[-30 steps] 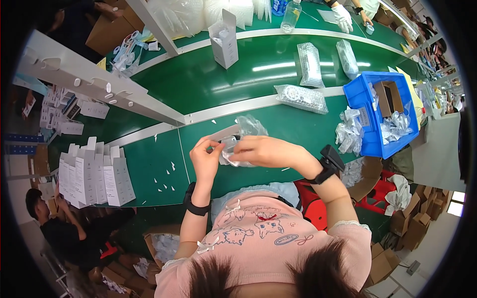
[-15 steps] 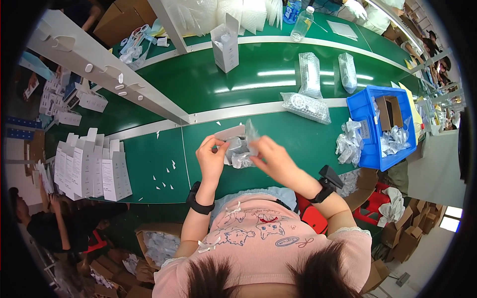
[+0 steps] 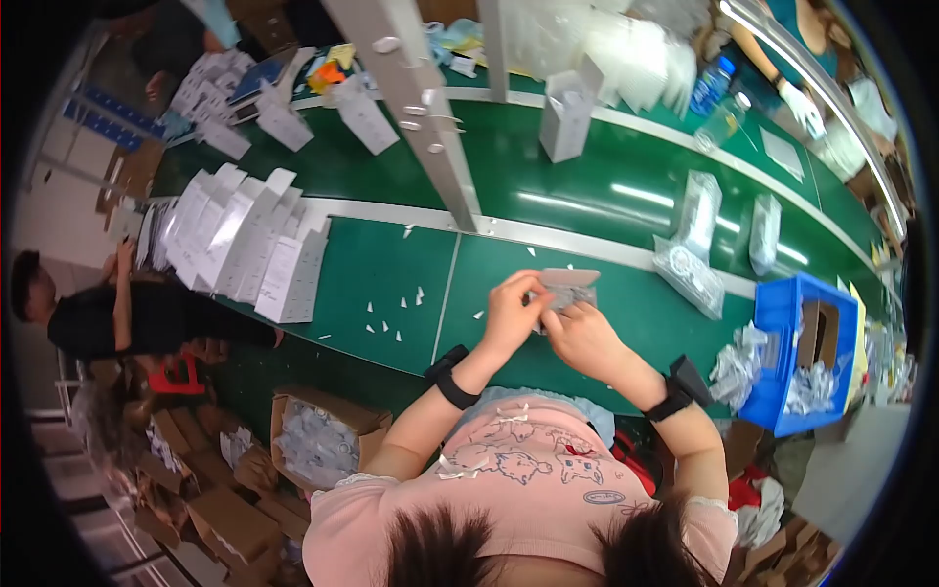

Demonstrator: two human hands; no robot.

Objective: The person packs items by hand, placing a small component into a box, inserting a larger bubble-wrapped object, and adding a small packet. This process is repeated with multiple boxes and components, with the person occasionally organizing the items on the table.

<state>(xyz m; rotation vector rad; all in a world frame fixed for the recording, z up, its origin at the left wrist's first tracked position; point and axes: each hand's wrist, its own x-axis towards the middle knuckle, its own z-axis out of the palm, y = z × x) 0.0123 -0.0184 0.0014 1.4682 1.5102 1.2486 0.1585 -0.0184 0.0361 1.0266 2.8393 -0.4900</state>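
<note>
An open white box (image 3: 593,295) with its flap (image 3: 570,277) raised is between my hands, over the green bench. Clear plastic with greyish contents (image 3: 575,293) fills its mouth. My left hand (image 3: 513,315) grips the box's left side, thumb and fingers closed at the edge. Right beside it, my right hand (image 3: 590,342) has curled fingers at the mouth, on the plastic; its fingertips are partly hidden. The two hands almost touch.
White boxes (image 3: 240,240) with open flaps stand in a row at left. A blue bin (image 3: 781,372) with bagged parts is at right. Bubble-wrapped packs (image 3: 690,274) lie behind, near a metal post (image 3: 430,127). White scraps dot the bench. Another person (image 3: 108,313) is at far left.
The view has swung left, so the bench things sit further right. My right hand has closed in toward my left, and the plastic that stuck up above the box is down.
</note>
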